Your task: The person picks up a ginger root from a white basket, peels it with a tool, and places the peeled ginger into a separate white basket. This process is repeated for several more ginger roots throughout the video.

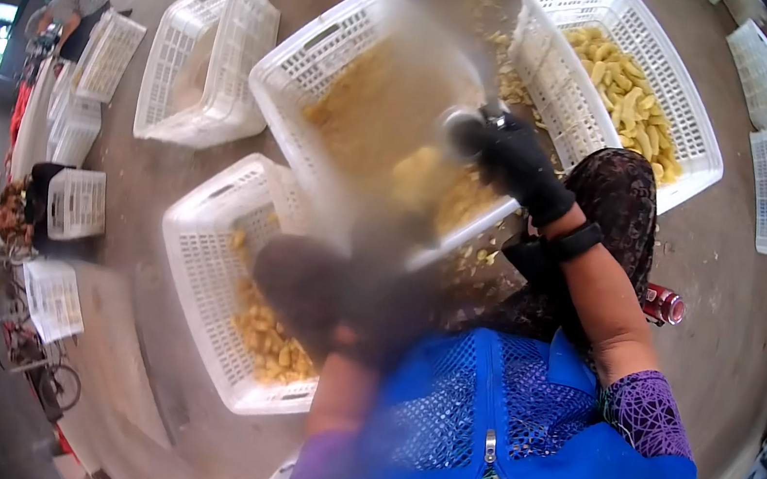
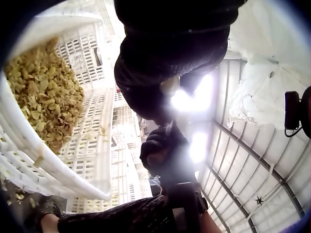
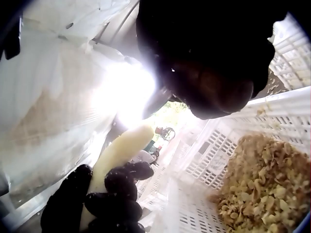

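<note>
Both hands wear black gloves. In the right wrist view, the left hand (image 3: 114,199) grips a long, pale yellow peeled piece (image 3: 119,150), its tip pointing up. Beside that tip, the right hand (image 3: 209,58) curls round a small tool with a metal blade (image 3: 158,103). The head view has the left hand (image 1: 346,293) blurred at the near side of a white crate (image 1: 281,63) of shavings (image 1: 349,98), and the right hand (image 1: 516,165) over its right edge. Part of the piece shows between the dark fingers of the left hand (image 2: 170,68) in the left wrist view.
At the upper right stands a white crate (image 1: 558,112) holding peeled pieces (image 1: 633,103). Another crate (image 1: 189,300) with yellow pieces (image 1: 271,341) is at the lower left. A red can (image 1: 664,304) lies beside the person's leg (image 1: 619,199). Scraps litter the floor; more crates and a person (image 1: 78,6) are farther off.
</note>
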`<act>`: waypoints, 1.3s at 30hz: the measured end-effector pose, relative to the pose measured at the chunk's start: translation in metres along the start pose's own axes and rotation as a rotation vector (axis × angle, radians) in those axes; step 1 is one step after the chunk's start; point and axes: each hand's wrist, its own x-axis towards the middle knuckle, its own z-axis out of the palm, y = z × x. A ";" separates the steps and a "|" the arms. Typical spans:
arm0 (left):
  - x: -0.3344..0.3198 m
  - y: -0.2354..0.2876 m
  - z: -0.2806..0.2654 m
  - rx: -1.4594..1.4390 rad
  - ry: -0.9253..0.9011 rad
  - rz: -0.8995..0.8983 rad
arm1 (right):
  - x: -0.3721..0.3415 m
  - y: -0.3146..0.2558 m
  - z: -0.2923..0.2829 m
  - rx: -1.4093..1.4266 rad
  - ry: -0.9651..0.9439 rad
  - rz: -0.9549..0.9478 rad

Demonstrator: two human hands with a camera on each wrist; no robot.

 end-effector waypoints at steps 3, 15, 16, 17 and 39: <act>0.001 -0.001 0.001 0.004 0.002 0.001 | 0.000 -0.003 -0.006 0.032 0.083 -0.121; 0.001 -0.004 0.004 0.022 -0.012 0.001 | -0.012 -0.004 0.016 -0.161 0.025 -0.119; 0.001 -0.004 0.004 0.025 -0.015 0.001 | -0.007 0.005 0.016 -0.181 0.053 -0.162; 0.001 -0.004 0.004 0.028 -0.014 0.001 | 0.000 0.016 0.017 -0.201 0.082 -0.205; 0.000 -0.006 -0.001 0.033 0.007 -0.001 | 0.037 0.030 -0.022 -0.697 0.496 -0.618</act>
